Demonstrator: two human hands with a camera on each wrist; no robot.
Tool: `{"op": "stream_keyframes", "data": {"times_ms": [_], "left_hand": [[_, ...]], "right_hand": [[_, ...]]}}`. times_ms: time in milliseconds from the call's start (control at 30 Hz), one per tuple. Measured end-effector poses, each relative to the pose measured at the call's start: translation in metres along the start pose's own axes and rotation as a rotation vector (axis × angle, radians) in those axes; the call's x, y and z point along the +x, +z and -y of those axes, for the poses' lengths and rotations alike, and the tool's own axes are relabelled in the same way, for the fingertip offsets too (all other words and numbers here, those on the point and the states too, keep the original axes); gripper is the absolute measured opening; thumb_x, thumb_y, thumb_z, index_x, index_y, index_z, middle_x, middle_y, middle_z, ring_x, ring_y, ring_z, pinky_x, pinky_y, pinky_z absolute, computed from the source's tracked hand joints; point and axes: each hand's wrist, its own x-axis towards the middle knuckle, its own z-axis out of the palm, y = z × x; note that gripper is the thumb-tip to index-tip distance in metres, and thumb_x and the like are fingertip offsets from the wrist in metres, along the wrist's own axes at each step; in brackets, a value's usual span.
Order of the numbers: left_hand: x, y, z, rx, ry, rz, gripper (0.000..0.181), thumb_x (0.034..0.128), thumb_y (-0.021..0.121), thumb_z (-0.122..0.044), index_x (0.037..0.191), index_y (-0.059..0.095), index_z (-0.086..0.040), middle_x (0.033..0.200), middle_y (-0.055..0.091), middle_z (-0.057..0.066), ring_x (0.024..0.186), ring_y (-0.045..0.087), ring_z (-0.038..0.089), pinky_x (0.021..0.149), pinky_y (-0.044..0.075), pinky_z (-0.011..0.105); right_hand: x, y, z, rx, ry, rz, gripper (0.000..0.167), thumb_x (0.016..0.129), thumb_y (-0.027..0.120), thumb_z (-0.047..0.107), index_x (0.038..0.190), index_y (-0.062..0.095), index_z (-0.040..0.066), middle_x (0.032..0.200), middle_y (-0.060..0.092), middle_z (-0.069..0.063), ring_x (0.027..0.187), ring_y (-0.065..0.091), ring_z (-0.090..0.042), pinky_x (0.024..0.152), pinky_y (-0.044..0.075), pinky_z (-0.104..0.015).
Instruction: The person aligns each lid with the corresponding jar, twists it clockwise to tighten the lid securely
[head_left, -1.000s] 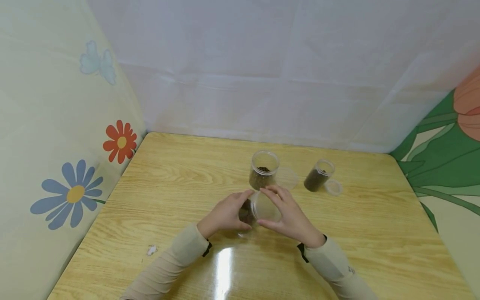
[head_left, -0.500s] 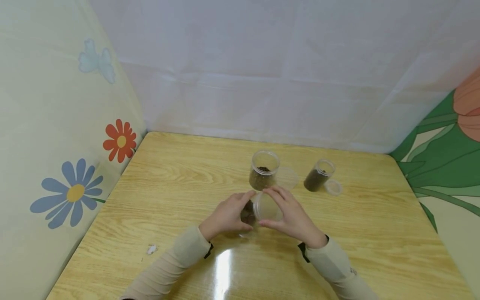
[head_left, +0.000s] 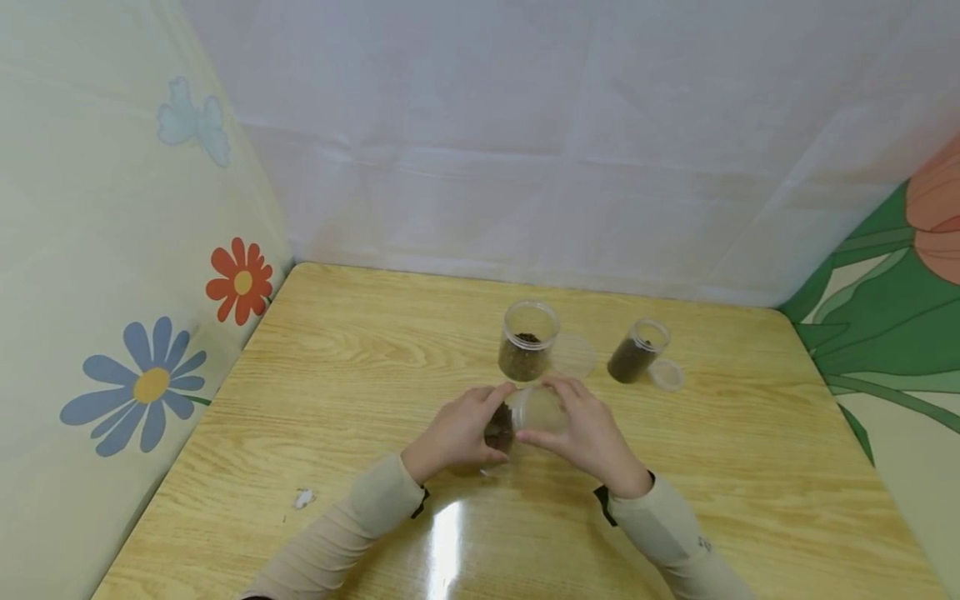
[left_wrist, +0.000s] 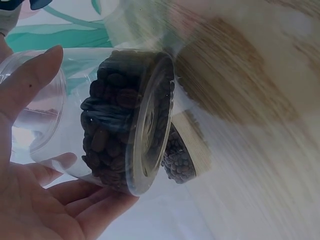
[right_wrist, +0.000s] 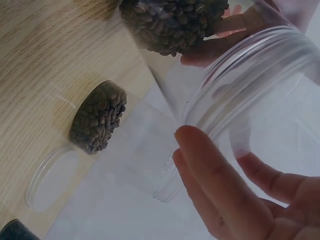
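Nearest of all, two light sleeves [head_left: 322, 533] reach in on the near side of the held jar [head_left: 517, 412]. A small white scrap [head_left: 303, 498] lies on the wooden table [head_left: 765, 467], left of the held jar and a bit nearer the person. The left hand [head_left: 453, 429] has its thumb and fingers curled round the left side of the held jar, by the dark brown beans [left_wrist: 107, 115] packed in its bottom. The right hand [head_left: 592, 433] has bent fingers and thumb gripping its clear top end; I cannot tell if there is a lid on it. The held jar is tipped over, with its top toward the right hand. Just past the held jar stands a big jar [head_left: 525, 350], partly full of beans, with a flat clear lid [head_left: 573, 357] beside it. Farther to the right of the held jar are a small lid [head_left: 667, 375] and a thin jar [head_left: 636, 354] with dark stuff inside. Well behind the held jar hangs a white cloth [head_left: 480, 167].
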Motion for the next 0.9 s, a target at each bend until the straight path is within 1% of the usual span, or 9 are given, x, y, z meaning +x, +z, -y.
{"op": "stream_keyframes", "data": {"times_ms": [133,233,300,467,533,633,767,833,900], "left_hand": [[0.0,0.0,0.0,-0.002,0.005,-0.003,0.097,0.0631,0.083,-0.035,0.14,0.029,-0.013,0.128,0.048,0.016,0.115,0.047,0.03,0.085,0.047,0.046],[0.0,0.0,0.0,-0.005,0.003,0.001,0.097,0.0631,0.083,-0.035,0.141,0.028,-0.014,0.128,0.048,0.016,0.115,0.047,0.03,0.085,0.047,0.046],[0.0,-0.001,0.0,-0.01,0.0,0.007,0.096,0.0631,0.082,-0.035,0.141,0.029,-0.014,0.128,0.048,0.016,0.115,0.047,0.03,0.084,0.047,0.047],[0.001,-0.002,0.001,-0.024,-0.01,0.021,0.097,0.0627,0.083,-0.034,0.141,0.028,-0.015,0.129,0.047,0.015,0.115,0.047,0.03,0.084,0.047,0.047],[0.001,-0.002,0.001,-0.029,-0.013,0.026,0.097,0.0629,0.083,-0.033,0.141,0.028,-0.015,0.129,0.047,0.015,0.115,0.046,0.03,0.085,0.046,0.047],[0.002,-0.002,0.002,-0.035,-0.014,0.035,0.097,0.0636,0.082,-0.033,0.142,0.027,-0.015,0.13,0.047,0.016,0.116,0.046,0.03,0.087,0.045,0.047],[0.002,-0.003,0.003,-0.043,-0.021,0.048,0.098,0.0643,0.082,-0.032,0.142,0.026,-0.015,0.131,0.045,0.016,0.117,0.045,0.03,0.09,0.043,0.046],[0.002,-0.003,0.004,-0.045,-0.022,0.051,0.098,0.0645,0.082,-0.032,0.142,0.026,-0.015,0.132,0.045,0.016,0.118,0.045,0.03,0.091,0.043,0.047],[0.002,-0.004,0.004,-0.042,-0.016,0.054,0.097,0.0647,0.082,-0.031,0.142,0.026,-0.015,0.132,0.045,0.016,0.118,0.045,0.03,0.09,0.043,0.047]], "right_hand": [[0.001,0.0,0.002,-0.009,0.062,0.014,0.076,0.069,0.072,0.052,0.119,0.051,-0.002,0.109,0.056,-0.017,0.09,0.058,-0.033,0.073,0.05,-0.046],[0.002,0.0,0.004,-0.027,0.086,0.014,0.075,0.069,0.072,0.052,0.117,0.052,-0.002,0.106,0.057,-0.017,0.088,0.058,-0.032,0.072,0.05,-0.046],[0.002,0.0,0.005,-0.041,0.093,0.01,0.074,0.069,0.072,0.052,0.116,0.052,-0.001,0.103,0.058,-0.016,0.084,0.058,-0.031,0.07,0.05,-0.045],[0.0,0.0,0.006,-0.107,0.061,-0.016,0.074,0.07,0.071,0.051,0.116,0.053,-0.004,0.107,0.059,-0.021,0.086,0.06,-0.036,0.073,0.049,-0.049],[-0.001,-0.001,0.006,-0.138,0.025,-0.031,0.076,0.071,0.07,0.052,0.117,0.052,-0.006,0.11,0.058,-0.025,0.088,0.06,-0.038,0.074,0.05,-0.049],[-0.003,-0.006,0.004,-0.128,-0.04,-0.039,0.076,0.073,0.07,0.048,0.122,0.05,-0.006,0.119,0.053,-0.027,0.098,0.057,-0.04,0.078,0.049,-0.05],[-0.003,-0.017,-0.003,-0.087,-0.209,0.007,0.077,0.071,0.075,0.039,0.13,0.045,0.001,0.133,0.041,-0.025,0.116,0.044,-0.041,0.086,0.043,-0.055],[-0.002,-0.022,-0.007,-0.093,-0.315,0.052,0.081,0.067,0.079,0.036,0.132,0.043,0.004,0.137,0.036,-0.023,0.12,0.039,-0.041,0.088,0.042,-0.055],[-0.002,-0.024,-0.01,-0.116,-0.397,0.095,0.085,0.064,0.082,0.035,0.134,0.042,0.007,0.139,0.033,-0.022,0.122,0.036,-0.04,0.089,0.042,-0.054]]}}
